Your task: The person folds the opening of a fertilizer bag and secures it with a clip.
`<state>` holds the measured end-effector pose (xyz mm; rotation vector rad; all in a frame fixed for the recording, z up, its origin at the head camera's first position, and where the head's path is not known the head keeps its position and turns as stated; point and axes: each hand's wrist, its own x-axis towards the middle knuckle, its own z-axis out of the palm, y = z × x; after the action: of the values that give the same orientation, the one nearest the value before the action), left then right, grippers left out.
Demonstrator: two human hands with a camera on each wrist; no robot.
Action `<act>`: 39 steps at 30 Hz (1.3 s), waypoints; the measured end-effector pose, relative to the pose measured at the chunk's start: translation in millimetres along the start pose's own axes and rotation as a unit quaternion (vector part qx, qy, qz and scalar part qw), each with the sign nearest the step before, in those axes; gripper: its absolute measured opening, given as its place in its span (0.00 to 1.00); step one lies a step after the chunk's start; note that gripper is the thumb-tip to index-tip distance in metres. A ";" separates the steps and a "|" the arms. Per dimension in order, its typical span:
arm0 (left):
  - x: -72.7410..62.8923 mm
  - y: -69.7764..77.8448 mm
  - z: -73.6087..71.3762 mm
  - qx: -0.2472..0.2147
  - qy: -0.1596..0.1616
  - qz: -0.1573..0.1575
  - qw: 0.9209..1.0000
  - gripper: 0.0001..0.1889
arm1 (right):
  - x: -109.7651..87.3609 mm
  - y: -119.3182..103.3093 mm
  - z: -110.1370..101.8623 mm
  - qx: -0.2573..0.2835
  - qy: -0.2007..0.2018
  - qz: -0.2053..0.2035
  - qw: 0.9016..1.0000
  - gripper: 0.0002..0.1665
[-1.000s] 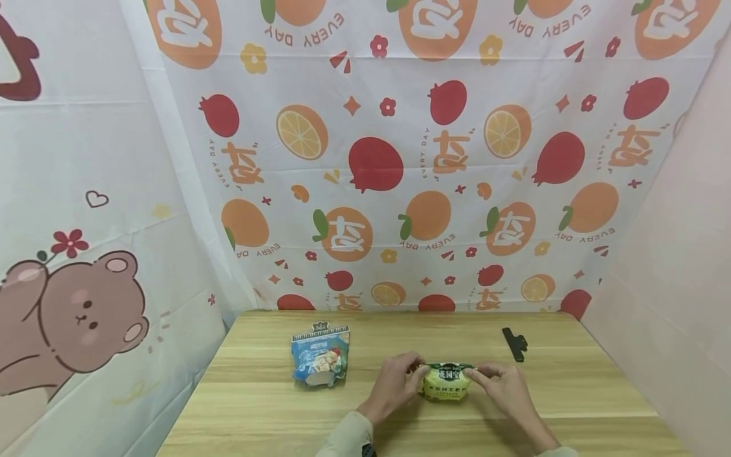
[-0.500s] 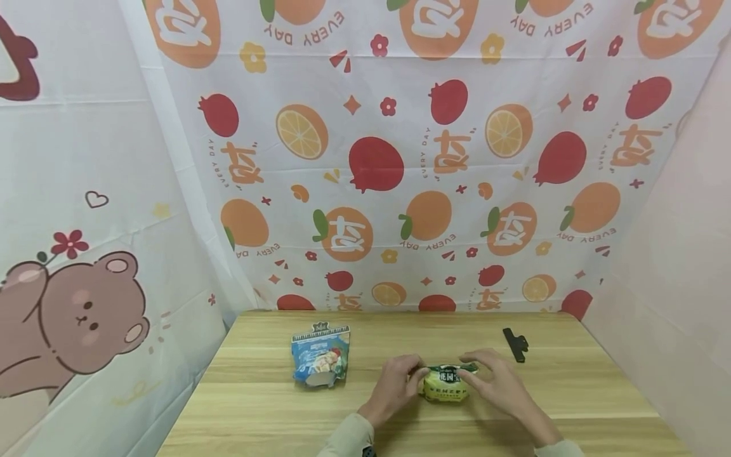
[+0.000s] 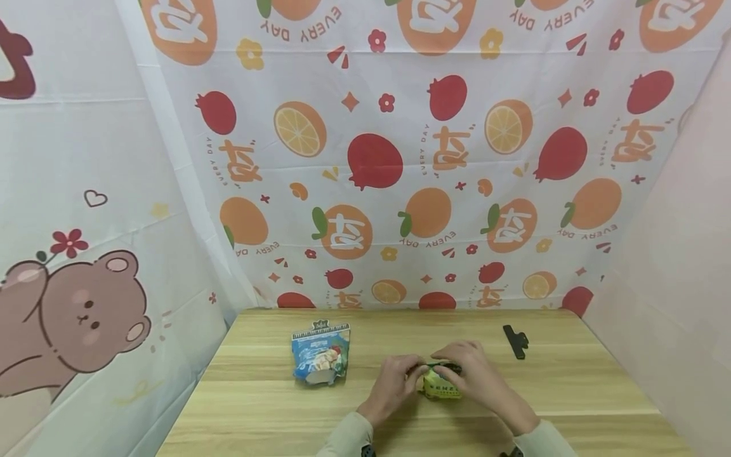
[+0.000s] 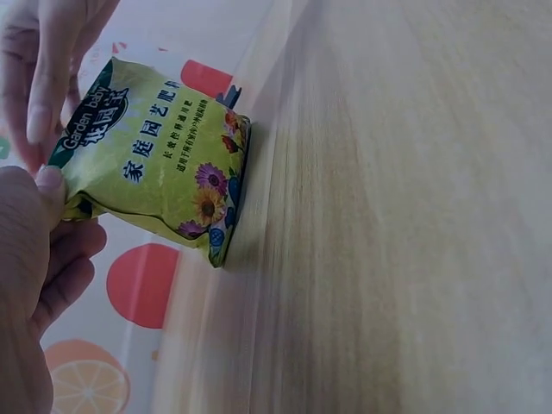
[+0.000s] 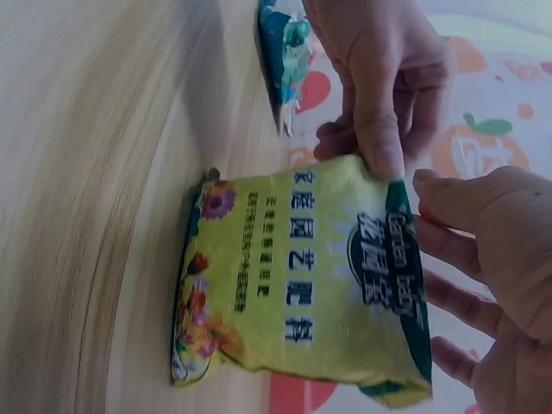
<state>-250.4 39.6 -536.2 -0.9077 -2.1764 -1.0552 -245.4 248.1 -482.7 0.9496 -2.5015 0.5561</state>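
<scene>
A small yellow-green fertilizer bag (image 3: 442,387) with a dark green top band and printed flowers stands on the wooden table, upright. My left hand (image 3: 391,384) pinches one end of its top edge between thumb and fingers, as the left wrist view also shows on the bag (image 4: 155,155). Along the same top edge is my right hand (image 3: 478,381), its thumb and fingers extended and spread. In the right wrist view the fingers of my right hand (image 5: 509,250) lie right at the green band, not curled round it.
To the left on the table (image 3: 257,406) stands a blue printed bag (image 3: 321,360) with a clip (image 3: 320,329) across its top. A black clip (image 3: 516,343) lies at the back right. Printed cloth (image 3: 374,158) hangs behind the table's far edge.
My right hand has let go of the bag's right top corner and moved left along the top edge, toward the left hand. The left hand keeps its pinch in place.
</scene>
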 end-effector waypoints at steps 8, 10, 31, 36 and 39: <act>-2.7 0.0 1.1 0.051 0.004 0.014 0.999 0.05 | 8.7 -7.0 10.0 -0.032 -0.032 -0.007 0.999 0.09; -3.6 0.6 1.7 0.056 0.003 0.012 0.998 0.06 | 9.1 -6.9 12.8 -0.042 -0.030 -0.012 0.999 0.08; -4.7 2.1 4.9 0.066 0.028 0.007 0.997 0.05 | 10.4 -0.6 22.2 -0.059 0.026 -0.107 0.992 0.05; -2.9 3.9 3.9 0.073 0.027 0.000 0.997 0.05 | 9.4 4.8 21.3 -0.052 0.012 -0.104 0.993 0.04; -2.8 4.6 3.2 0.066 0.026 0.001 0.997 0.06 | 6.8 7.7 21.3 -0.043 0.013 -0.113 0.993 0.04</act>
<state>-245.7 43.4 -537.9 -0.8139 -2.1737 -0.9112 -260.3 239.2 -498.9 1.1633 -2.3332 0.3842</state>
